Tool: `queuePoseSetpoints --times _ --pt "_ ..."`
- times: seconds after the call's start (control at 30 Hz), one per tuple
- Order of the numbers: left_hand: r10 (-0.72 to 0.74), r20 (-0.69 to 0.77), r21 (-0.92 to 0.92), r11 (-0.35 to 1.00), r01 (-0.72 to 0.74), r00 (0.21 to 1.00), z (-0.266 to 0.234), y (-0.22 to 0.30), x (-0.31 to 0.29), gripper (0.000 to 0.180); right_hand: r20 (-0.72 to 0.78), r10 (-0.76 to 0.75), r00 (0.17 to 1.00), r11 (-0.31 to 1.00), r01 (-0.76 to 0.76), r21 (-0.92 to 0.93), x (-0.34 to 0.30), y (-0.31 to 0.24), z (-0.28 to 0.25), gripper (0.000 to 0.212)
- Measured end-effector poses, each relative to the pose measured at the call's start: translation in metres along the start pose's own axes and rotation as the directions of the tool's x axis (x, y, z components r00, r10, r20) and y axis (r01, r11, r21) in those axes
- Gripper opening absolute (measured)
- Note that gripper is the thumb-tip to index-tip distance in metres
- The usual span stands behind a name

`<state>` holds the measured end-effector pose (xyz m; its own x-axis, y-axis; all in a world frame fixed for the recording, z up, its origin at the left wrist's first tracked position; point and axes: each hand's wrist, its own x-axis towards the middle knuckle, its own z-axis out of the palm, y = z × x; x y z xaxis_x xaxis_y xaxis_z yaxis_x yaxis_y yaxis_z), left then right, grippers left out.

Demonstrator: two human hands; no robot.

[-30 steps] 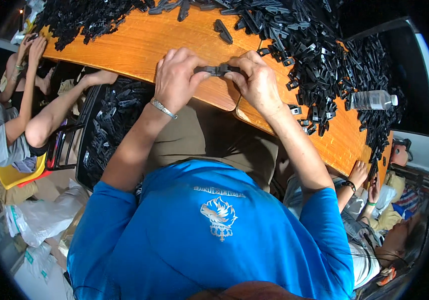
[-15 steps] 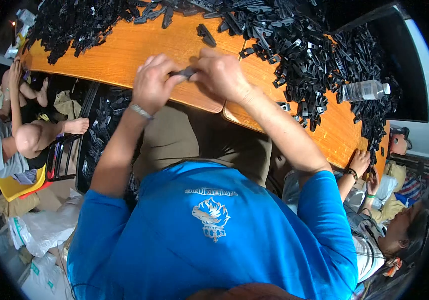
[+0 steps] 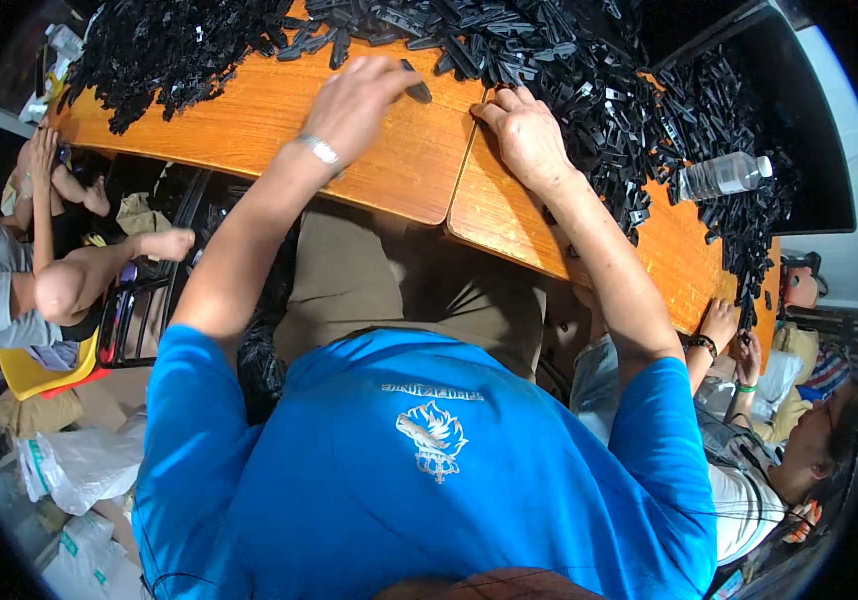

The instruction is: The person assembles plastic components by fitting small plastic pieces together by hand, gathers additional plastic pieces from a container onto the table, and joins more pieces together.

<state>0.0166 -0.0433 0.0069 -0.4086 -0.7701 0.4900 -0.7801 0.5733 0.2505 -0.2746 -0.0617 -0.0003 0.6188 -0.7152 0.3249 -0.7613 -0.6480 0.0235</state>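
My left hand (image 3: 357,108) reaches over the wooden table, fingers stretched and apart. Its fingertips are at a single dark plastic clip-like piece (image 3: 416,84); I cannot tell whether they touch it. To the right, my right hand (image 3: 527,140) rests at the edge of a heap of black plastic parts (image 3: 589,115), its fingers bent down and drawn together. What these fingers pinch, if anything, is hidden by the hand and the dark parts. A second row of longer black pieces (image 3: 464,45) lies just beyond both hands.
A finer black heap (image 3: 174,60) covers the table's far left. A clear plastic bottle (image 3: 724,178) lies on the parts at right. A seam splits the orange-brown tabletop (image 3: 404,165). Another person's hand (image 3: 719,322) works at the right edge; someone sits at left (image 3: 9,290).
My hands were together over the table's near edge, holding a small dark piece. Now they are apart: the left has moved farther out to the lone piece, the right rightward to the heap.
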Motion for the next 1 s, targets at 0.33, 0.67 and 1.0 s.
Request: queuePoseSetpoints --times 0.33,0.67,1.0 --pt "0.038 0.055 -0.022 0.999 -0.037 0.998 0.023 -0.026 0.021 0.022 0.111 0.14 0.984 0.884 -0.175 0.433 -0.009 -0.03 -0.028 0.027" --pt "-0.428 0.195 -0.817 0.427 0.388 0.882 0.009 -0.016 -0.052 0.033 0.096 0.108 0.989 0.866 -0.141 0.48 0.004 -0.065 -0.029 0.029" --pt "-0.338 -0.046 -0.27 0.91 0.314 0.94 0.004 -0.01 -0.063 0.019 -0.041 0.121 0.992 0.878 -0.088 0.47 0.037 -0.076 0.015 0.023"
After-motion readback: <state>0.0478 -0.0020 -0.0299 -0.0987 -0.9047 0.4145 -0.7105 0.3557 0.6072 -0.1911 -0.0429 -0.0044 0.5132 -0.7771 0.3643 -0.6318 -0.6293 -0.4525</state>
